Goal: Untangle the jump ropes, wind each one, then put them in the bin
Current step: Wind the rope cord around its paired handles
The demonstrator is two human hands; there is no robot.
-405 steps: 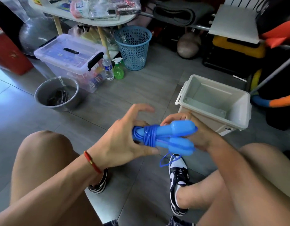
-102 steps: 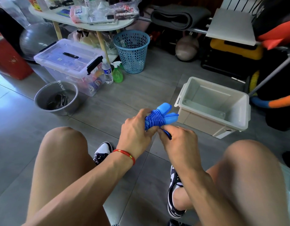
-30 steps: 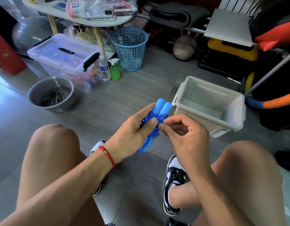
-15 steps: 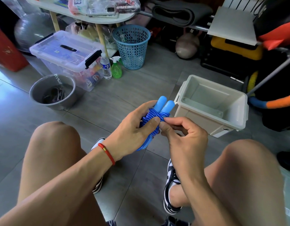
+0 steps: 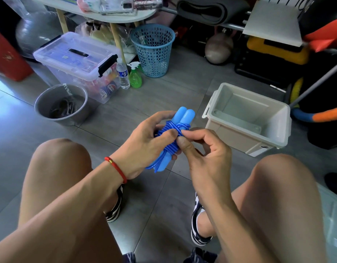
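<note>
Rope sits wound around its paired handles between the knees, clamped in the left hand; the right hand pinches the loose end at the wraps. Tucking it under a tight turn should stop unravelling before the empty bin nearby.

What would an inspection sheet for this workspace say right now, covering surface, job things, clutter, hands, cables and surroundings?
Surface: grey tiled floor.
Job's things: blue plastic jump rope, cord wound round paired handles; open grey plastic bin, nothing seen inside.
Clutter: metal bowl, clear lidded storage box, water bottle, green spray bottle.
Grippers: left hand grips bundle; right hand pinches cord.
Cables: nothing seen.
Surroundings: blue mesh basket, white table.
</note>
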